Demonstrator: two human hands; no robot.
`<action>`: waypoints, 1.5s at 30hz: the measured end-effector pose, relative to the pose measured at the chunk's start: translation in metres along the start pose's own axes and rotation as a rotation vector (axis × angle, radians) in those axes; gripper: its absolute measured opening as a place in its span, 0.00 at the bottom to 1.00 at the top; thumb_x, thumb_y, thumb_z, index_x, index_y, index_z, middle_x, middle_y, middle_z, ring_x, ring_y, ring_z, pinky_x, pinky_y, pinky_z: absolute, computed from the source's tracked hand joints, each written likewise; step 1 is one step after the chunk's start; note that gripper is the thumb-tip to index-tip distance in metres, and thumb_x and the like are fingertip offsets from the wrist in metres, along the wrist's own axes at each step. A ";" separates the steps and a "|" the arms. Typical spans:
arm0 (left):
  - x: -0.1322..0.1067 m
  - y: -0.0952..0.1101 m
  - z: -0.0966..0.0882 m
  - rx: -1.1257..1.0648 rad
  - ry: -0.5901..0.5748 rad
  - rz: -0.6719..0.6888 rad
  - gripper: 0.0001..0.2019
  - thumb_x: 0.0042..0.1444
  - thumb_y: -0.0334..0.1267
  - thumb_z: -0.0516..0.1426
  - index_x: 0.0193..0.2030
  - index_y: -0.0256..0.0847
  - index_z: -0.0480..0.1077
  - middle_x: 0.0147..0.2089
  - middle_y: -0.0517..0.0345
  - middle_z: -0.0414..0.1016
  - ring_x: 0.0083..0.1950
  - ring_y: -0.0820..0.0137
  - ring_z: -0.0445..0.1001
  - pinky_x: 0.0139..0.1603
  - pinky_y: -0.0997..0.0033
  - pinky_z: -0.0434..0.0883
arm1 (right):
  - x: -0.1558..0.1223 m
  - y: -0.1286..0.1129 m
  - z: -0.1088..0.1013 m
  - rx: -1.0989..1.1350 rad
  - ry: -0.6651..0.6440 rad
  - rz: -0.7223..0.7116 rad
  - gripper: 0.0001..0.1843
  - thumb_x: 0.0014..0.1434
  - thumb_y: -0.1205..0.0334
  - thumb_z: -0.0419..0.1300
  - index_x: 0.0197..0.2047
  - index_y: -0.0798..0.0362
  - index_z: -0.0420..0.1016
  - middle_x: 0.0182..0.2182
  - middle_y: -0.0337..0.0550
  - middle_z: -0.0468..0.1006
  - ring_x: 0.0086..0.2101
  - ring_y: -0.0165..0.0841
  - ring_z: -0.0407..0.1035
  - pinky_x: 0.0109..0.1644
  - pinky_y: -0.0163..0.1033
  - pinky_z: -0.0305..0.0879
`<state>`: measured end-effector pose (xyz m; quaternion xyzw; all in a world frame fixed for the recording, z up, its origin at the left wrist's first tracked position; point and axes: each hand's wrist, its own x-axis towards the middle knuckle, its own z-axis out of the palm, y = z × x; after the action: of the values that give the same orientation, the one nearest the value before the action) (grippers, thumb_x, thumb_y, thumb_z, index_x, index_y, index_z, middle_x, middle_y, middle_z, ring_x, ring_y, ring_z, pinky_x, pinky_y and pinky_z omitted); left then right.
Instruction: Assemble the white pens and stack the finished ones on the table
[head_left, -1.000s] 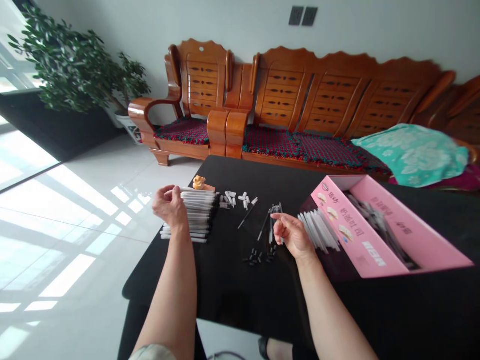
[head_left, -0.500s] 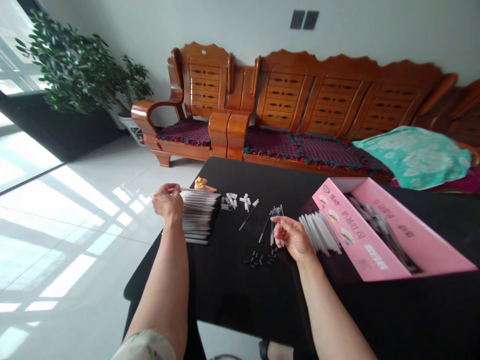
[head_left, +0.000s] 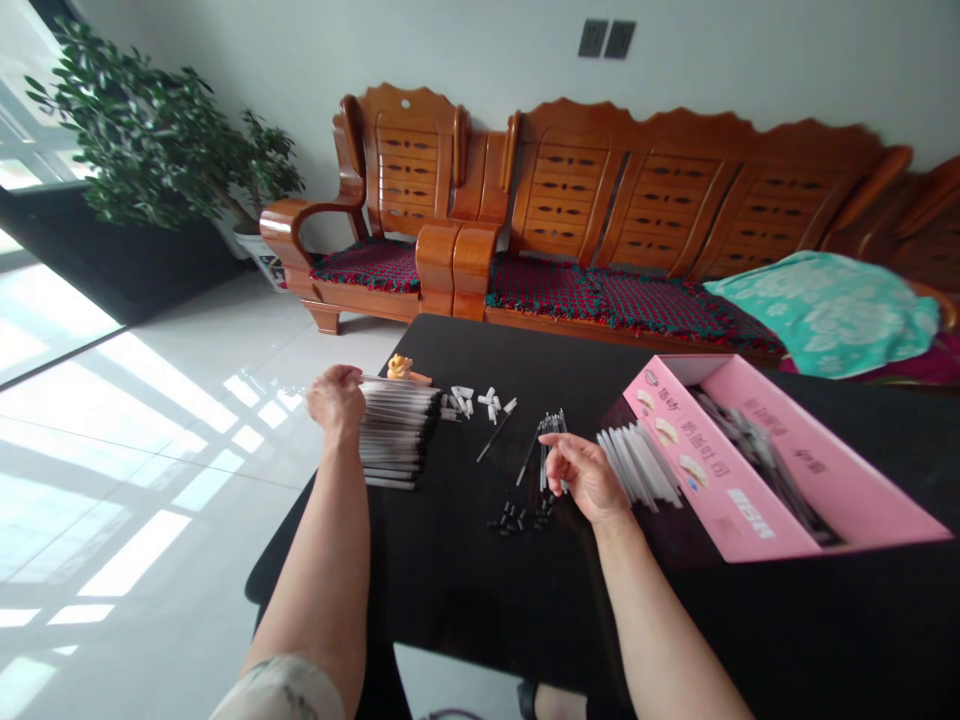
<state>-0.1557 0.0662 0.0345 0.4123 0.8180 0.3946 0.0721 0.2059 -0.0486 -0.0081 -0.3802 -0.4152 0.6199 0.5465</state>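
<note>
My left hand (head_left: pixel 337 398) is closed in a pinch at the far left end of a row of pens (head_left: pixel 394 435) with pale barrels and black ends. Its fingertips grip the end of the farthest pen (head_left: pixel 382 378). Over the middle right of the table, my right hand (head_left: pixel 586 474) is loosely open, index finger stretched out and the others curled, with nothing visible in it. Beside and partly under it lie thin pen refills (head_left: pixel 543 455). Small black caps (head_left: pixel 516 519) are scattered just nearer to me. Clear white pen tubes (head_left: pixel 640 465) lie to its right.
A pink box (head_left: pixel 720 470) holding dark slim items stands at the right of the black table (head_left: pixel 465 570). White small parts (head_left: pixel 491 402), a single refill (head_left: pixel 491 442) and an orange figurine (head_left: pixel 401 368) lie farther back. A wooden sofa (head_left: pixel 570 190) stands behind the table.
</note>
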 end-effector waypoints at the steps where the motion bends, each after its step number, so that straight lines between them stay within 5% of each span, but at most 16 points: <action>1: 0.002 -0.002 0.001 -0.015 -0.011 0.008 0.10 0.53 0.37 0.56 0.37 0.44 0.79 0.34 0.54 0.81 0.40 0.61 0.76 0.41 0.67 0.67 | 0.000 0.000 0.000 -0.002 -0.003 -0.001 0.16 0.59 0.53 0.62 0.44 0.56 0.78 0.20 0.39 0.75 0.17 0.28 0.67 0.17 0.31 0.60; 7: 0.009 -0.010 0.005 -0.116 -0.051 -0.017 0.12 0.54 0.39 0.55 0.40 0.43 0.79 0.34 0.56 0.81 0.39 0.66 0.77 0.39 0.72 0.67 | 0.000 0.001 0.000 -0.003 -0.012 -0.010 0.15 0.60 0.55 0.61 0.44 0.56 0.79 0.20 0.39 0.76 0.17 0.28 0.68 0.17 0.31 0.60; 28: 0.006 -0.004 0.009 0.182 -0.133 0.008 0.14 0.57 0.37 0.52 0.42 0.46 0.79 0.40 0.49 0.80 0.44 0.56 0.76 0.45 0.60 0.67 | -0.001 0.000 0.000 -0.005 -0.010 -0.009 0.15 0.59 0.54 0.62 0.44 0.56 0.78 0.20 0.39 0.76 0.17 0.28 0.68 0.17 0.30 0.60; 35: -0.010 0.006 0.003 0.100 -0.009 0.099 0.15 0.58 0.36 0.52 0.44 0.44 0.78 0.40 0.48 0.80 0.43 0.57 0.76 0.48 0.59 0.67 | 0.000 0.000 0.002 -0.001 0.007 -0.011 0.16 0.58 0.53 0.63 0.44 0.56 0.78 0.19 0.38 0.75 0.16 0.28 0.67 0.16 0.31 0.60; 39: -0.040 0.027 0.003 -0.135 0.063 0.283 0.13 0.58 0.37 0.53 0.44 0.42 0.77 0.39 0.53 0.80 0.41 0.63 0.77 0.47 0.66 0.68 | 0.002 -0.001 0.000 0.004 0.143 -0.097 0.15 0.57 0.53 0.63 0.41 0.56 0.78 0.19 0.37 0.75 0.15 0.28 0.65 0.14 0.31 0.59; 45: -0.109 0.052 0.033 -0.373 -0.149 0.483 0.11 0.59 0.39 0.54 0.43 0.42 0.77 0.36 0.58 0.80 0.32 0.71 0.74 0.40 0.73 0.69 | 0.007 0.000 -0.009 -0.164 0.573 -0.321 0.16 0.56 0.51 0.62 0.38 0.57 0.77 0.18 0.38 0.75 0.14 0.27 0.65 0.13 0.30 0.56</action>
<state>-0.0384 0.0238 0.0266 0.6023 0.6022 0.5123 0.1103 0.2135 -0.0406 -0.0114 -0.5113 -0.3477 0.3583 0.6995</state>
